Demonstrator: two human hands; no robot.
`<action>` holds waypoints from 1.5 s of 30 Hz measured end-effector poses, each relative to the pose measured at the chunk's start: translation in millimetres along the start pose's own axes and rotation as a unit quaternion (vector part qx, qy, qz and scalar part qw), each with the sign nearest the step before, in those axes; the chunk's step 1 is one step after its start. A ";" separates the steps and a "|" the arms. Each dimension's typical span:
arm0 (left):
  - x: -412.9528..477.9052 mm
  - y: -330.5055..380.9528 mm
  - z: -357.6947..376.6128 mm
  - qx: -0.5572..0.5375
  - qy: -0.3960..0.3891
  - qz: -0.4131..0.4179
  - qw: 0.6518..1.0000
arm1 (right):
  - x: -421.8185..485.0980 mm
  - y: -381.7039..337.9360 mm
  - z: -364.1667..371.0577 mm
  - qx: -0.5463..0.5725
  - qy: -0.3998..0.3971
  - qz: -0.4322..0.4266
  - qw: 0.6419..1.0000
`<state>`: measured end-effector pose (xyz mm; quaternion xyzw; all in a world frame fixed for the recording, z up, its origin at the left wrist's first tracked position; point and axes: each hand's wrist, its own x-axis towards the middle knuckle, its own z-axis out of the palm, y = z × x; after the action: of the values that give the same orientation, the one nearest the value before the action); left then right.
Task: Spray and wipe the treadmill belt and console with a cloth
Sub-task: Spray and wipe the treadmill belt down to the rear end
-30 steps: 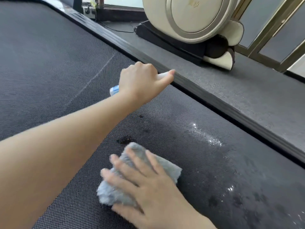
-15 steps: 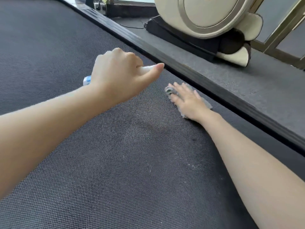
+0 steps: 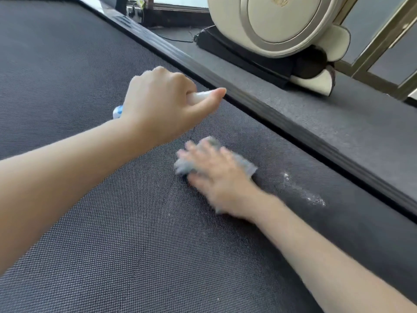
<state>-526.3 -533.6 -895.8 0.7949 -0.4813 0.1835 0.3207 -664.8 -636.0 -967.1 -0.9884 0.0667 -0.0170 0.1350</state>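
The dark textured treadmill belt (image 3: pixel 94 233) fills most of the view. My left hand (image 3: pixel 164 105) hovers above it, shut on a small white spray bottle (image 3: pixel 199 97) whose blue-marked end (image 3: pixel 117 111) sticks out behind the wrist. My right hand (image 3: pixel 216 175) lies flat with fingers spread on a grey-blue cloth (image 3: pixel 247 164), pressing it onto the belt; both are motion-blurred. A patch of white spray droplets (image 3: pixel 309 194) glistens on the belt just right of the cloth. The console is out of view.
The treadmill's dark side rail (image 3: pixel 270 114) runs diagonally along the belt's right edge. Beyond it is grey floor matting (image 3: pixel 361 132), a cream round-bodied machine (image 3: pixel 282 26) on a black base, and a metal-framed glass door (image 3: pixel 383 41).
My right hand with the cloth swept far forward to the rail half a second ago, then came back toward me and left. My left hand stays over the belt holding the bottle.
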 end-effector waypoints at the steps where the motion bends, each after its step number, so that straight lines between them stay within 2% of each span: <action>1: -0.3 1.4 -0.8 0.002 0.000 0.001 1.000 | -16.7 -28.4 7.6 0.011 -0.010 -0.064 0.998; 4: -2.7 2.1 -3.0 0.000 -0.001 0.000 1.000 | -57.8 -75.1 26.8 -0.004 -0.040 -0.183 0.982; 8: -7.5 2.2 -3.6 0.002 -0.007 0.007 1.000 | -46.4 -56.0 20.1 -0.034 -0.051 -0.205 0.977; 10: -9.5 2.7 -1.9 0.010 -0.013 0.006 1.000 | -29.3 -28.9 12.7 -0.026 -0.058 -0.161 0.985; 15: -11.4 6.0 3.8 0.010 -0.025 -0.002 1.000 | 5.4 56.5 -12.0 -0.013 -0.013 0.035 0.999; 19: -10.4 12.0 5.9 0.009 -0.025 -0.004 1.000 | -1.9 121.8 -33.4 0.008 0.043 0.251 0.967; 21: -9.7 13.3 4.7 0.012 -0.027 -0.006 1.000 | -3.3 137.2 -35.6 0.005 0.054 0.301 0.952; 24: -8.1 12.4 -1.0 0.013 -0.021 -0.012 1.000 | 2.7 122.8 -33.5 0.015 0.051 0.312 0.949; 26: -5.8 12.2 -5.4 0.011 -0.013 -0.011 1.000 | 3.6 98.0 -27.2 -0.006 0.028 0.252 0.967; 28: -4.0 13.8 -9.4 0.005 -0.007 -0.008 1.000 | -7.9 61.5 -11.7 -0.044 0.015 0.119 0.992; 29: -3.5 14.7 -11.1 0.005 -0.004 -0.007 1.000 | -18.3 36.6 -3.0 -0.028 0.009 0.052 0.998; 31: -3.2 16.5 -12.6 0.004 -0.003 -0.006 1.000 | -45.4 -15.4 11.4 0.018 -0.026 -0.062 0.998; 33: -3.8 18.0 -11.9 0.003 -0.003 -0.004 1.000 | -71.3 -53.9 22.7 0.007 -0.059 -0.157 0.986; 36: -5.9 18.8 -9.6 0.008 -0.005 0.001 1.000 | -73.7 -54.3 20.1 -0.030 -0.069 -0.203 0.976; 38: -6.9 18.1 -8.3 0.016 -0.005 -0.003 1.000 | -48.4 -28.3 13.1 -0.040 -0.063 -0.156 0.985; 41: -10.1 16.4 -6.4 0.022 -0.006 -0.010 1.000 | -6.1 34.8 0.8 -0.024 -0.025 -0.002 0.999; 43: -11.8 13.3 -6.4 0.023 -0.009 -0.012 1.000 | 9.6 79.8 -10.2 -0.017 0.013 0.100 0.995; 45: -13.3 9.8 -8.7 0.025 -0.010 -0.019 0.999 | 12.3 120.1 -20.7 -0.008 0.034 0.224 0.974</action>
<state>-541.1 -522.3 -894.2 0.8134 -0.4647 0.1813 0.2994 -669.0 -757.9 -979.4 -0.9482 0.2916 -0.0195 0.1248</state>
